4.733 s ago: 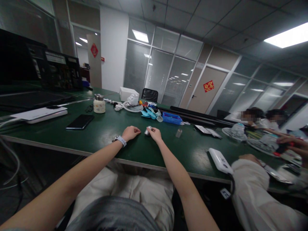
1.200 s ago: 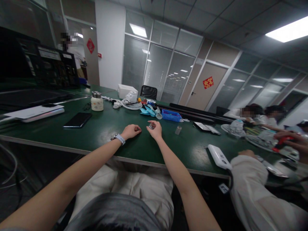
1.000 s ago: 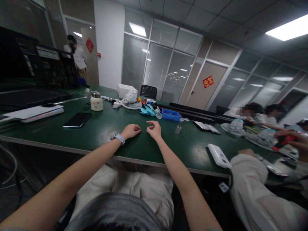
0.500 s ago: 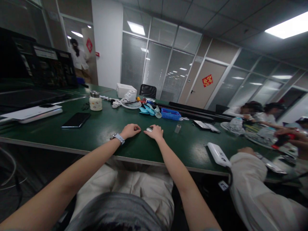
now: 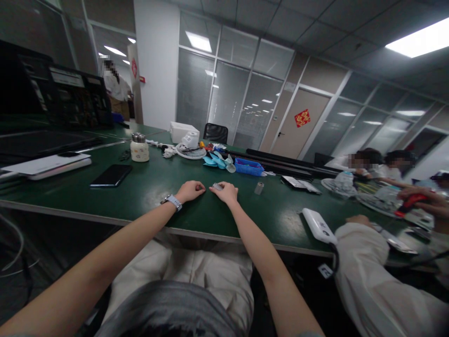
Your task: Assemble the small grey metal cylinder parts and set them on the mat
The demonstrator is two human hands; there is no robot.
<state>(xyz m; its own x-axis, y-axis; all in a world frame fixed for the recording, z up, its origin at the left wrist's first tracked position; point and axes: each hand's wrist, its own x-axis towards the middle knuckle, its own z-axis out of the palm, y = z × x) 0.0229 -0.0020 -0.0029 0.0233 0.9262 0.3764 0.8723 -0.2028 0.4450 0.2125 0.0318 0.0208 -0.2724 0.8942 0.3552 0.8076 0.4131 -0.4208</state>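
My right hand [image 5: 228, 192] rests low over the green table, its thumb and fingers closed on a small silvery piece [image 5: 217, 186] whose exact kind I cannot make out. Facing it across a small gap, my left hand [image 5: 191, 190] has its fingers curled together. Whatever those fingers may hold is hidden. A watch with a pale strap [image 5: 173, 201] circles my left wrist. To the right of my right hand, a small metallic cylinder [image 5: 259, 188] stands on the table [image 5: 210, 220].
Left of my hands are a black phone [image 5: 111, 175] and a cream jar [image 5: 139, 149]. Behind them lie a white fan part [image 5: 191, 149], light-blue pieces [image 5: 215, 160] and a blue tray [image 5: 249, 166]. At right are a white device [image 5: 318, 225] and a co-worker's sleeve [image 5: 365, 248].
The silvery piece in my right hand has tilted and looks less bright. My left hand has stayed in place. At far right, a co-worker's hand with a red tool has shifted.
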